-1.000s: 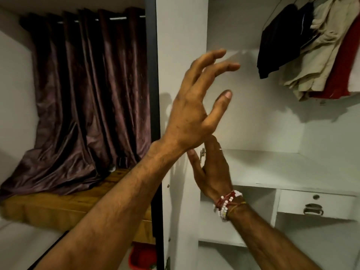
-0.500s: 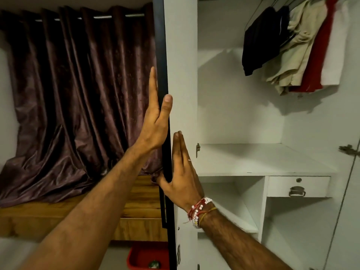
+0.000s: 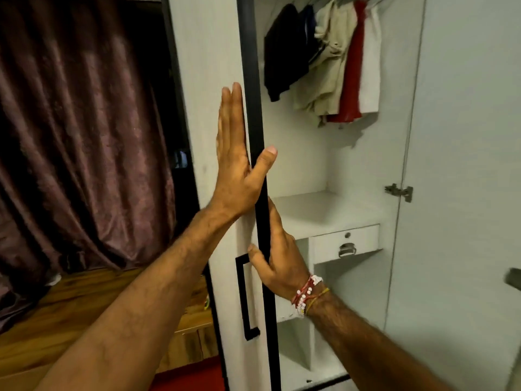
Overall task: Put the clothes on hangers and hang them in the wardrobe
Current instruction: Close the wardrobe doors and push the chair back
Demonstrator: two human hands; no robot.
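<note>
head view: the left hand (image 3: 234, 165) lies flat on the white wardrobe door (image 3: 208, 80), thumb over its black edge; the right hand (image 3: 277, 255) rests straight-fingered on the inner side, beside the black door handle (image 3: 245, 297). each grip is wide and holds nothing. the hung clothes (image 3: 324, 60), black, beige, red and white, crowd the top of the wardrobe, well apart from both hands. i judge them light, soft and limp, best taken at the hanger hook; the door looks stiff and should swing to a flat push. no brand or writing can be read
</note>
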